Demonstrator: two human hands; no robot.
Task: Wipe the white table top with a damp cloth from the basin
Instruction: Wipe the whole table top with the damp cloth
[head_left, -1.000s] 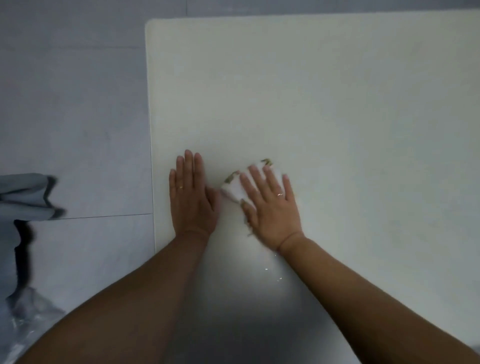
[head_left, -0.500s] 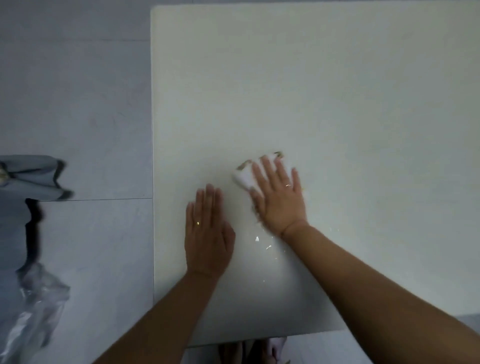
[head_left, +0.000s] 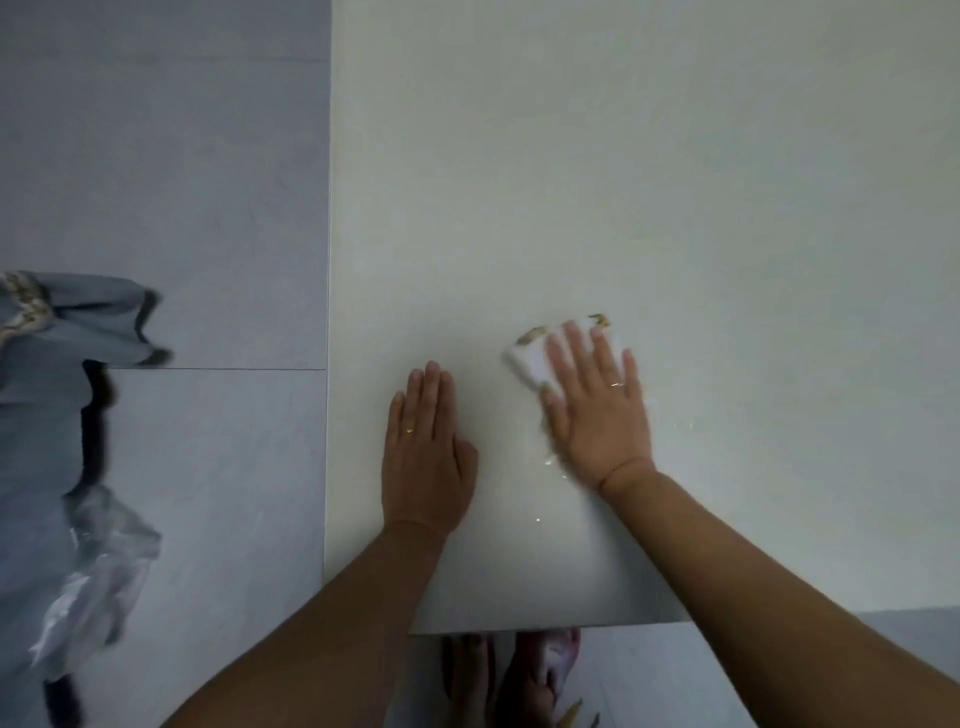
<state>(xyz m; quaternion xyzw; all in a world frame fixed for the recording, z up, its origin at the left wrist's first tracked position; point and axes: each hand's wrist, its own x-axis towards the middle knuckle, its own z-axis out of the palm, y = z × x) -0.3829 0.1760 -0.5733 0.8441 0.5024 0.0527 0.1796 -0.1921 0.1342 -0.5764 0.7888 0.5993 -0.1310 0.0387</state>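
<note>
The white table top (head_left: 649, 182) fills most of the view. My right hand (head_left: 597, 410) lies flat on a folded white cloth (head_left: 532, 358) with brownish marks at its corners, pressing it onto the table near the front middle. The cloth sticks out beyond my fingers to the left and ahead. My left hand (head_left: 426, 457) rests flat on the table, fingers together, a little left of the cloth and not touching it. Small water droplets (head_left: 548, 460) glint on the surface beside my right wrist. No basin is in view.
The table's left edge (head_left: 328, 312) and front edge (head_left: 545, 629) are in view, with grey floor tiles (head_left: 182, 156) beyond. Grey-blue fabric (head_left: 78, 317) and a clear plastic bag (head_left: 98, 561) lie at the far left. My feet (head_left: 514, 675) show under the front edge.
My right hand has slid the cloth to the right and slightly back toward me. My left hand has stayed flat near the table's front left. The view has shifted, showing more of the front edge.
</note>
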